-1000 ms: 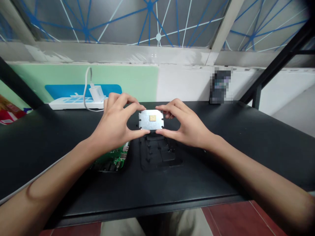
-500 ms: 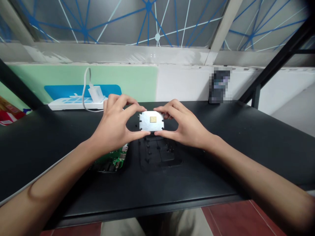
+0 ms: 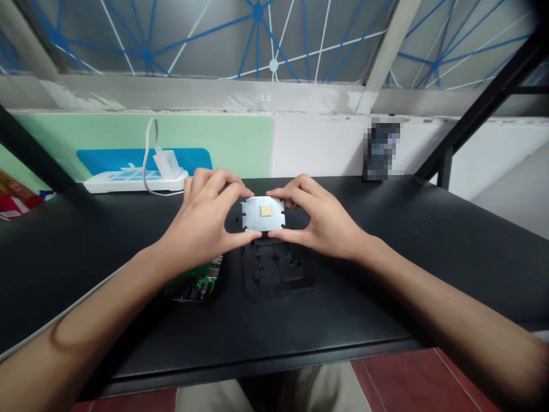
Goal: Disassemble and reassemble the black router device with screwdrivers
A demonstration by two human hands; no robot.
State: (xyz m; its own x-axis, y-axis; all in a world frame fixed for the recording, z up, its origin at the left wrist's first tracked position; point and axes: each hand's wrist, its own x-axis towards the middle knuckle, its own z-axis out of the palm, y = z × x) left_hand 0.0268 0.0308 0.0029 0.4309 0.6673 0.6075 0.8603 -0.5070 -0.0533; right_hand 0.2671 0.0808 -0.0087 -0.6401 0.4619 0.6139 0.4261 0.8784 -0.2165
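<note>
The left hand (image 3: 201,217) and right hand (image 3: 326,220) pinch a shiny plate (image 3: 254,220). The green board (image 3: 208,281), partly hidden, sits beside a thin black cover (image 3: 281,281).

readable text/brands/numbers/signs: none | white plastic block-shaped charger (image 3: 168,164): faint marking, too small to be read | red-and-white glossy packet (image 3: 18,197), left edge: printing cut off, blurred | dark upright rectangular object (image 3: 381,153), by wall: pixelated, nothing legible

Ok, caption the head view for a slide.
Left hand and right hand hold a notched metal plate above a black desk, beside a green circuit board.
</note>
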